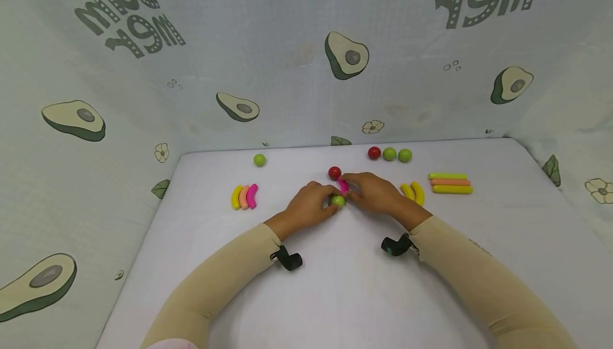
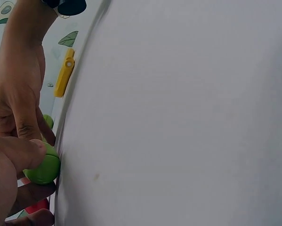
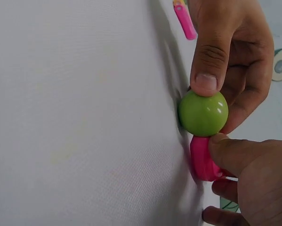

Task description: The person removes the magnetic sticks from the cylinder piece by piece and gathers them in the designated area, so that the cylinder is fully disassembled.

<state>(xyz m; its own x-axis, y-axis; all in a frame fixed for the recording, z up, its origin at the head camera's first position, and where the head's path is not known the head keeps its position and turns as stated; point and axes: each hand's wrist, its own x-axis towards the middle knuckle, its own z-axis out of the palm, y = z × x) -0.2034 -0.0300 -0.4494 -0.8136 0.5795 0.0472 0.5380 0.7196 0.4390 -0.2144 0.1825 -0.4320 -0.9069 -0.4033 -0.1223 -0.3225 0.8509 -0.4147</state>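
Observation:
Near the middle of the table, my left hand (image 1: 308, 206) pinches a glossy green ball (image 3: 203, 113) between thumb and fingers. The ball shows a seam line in the left wrist view. My right hand (image 1: 375, 193) grips a bright pink curved piece (image 3: 204, 157), its thumb on the side of it. Ball and pink piece touch, or nearly so, in the right wrist view. Just beyond the fingers sits a red ball (image 1: 334, 173). Part of the pink piece is hidden behind the right fingers.
To the left lie yellow, peach and pink curved pieces (image 1: 244, 197), with a green ball (image 1: 259, 160) behind them. Two yellow curved pieces (image 1: 413, 193) are beside my right wrist. Farther right are three straight sticks (image 1: 450, 183). A red ball (image 1: 374, 152) and two green balls (image 1: 397, 155) line the back.

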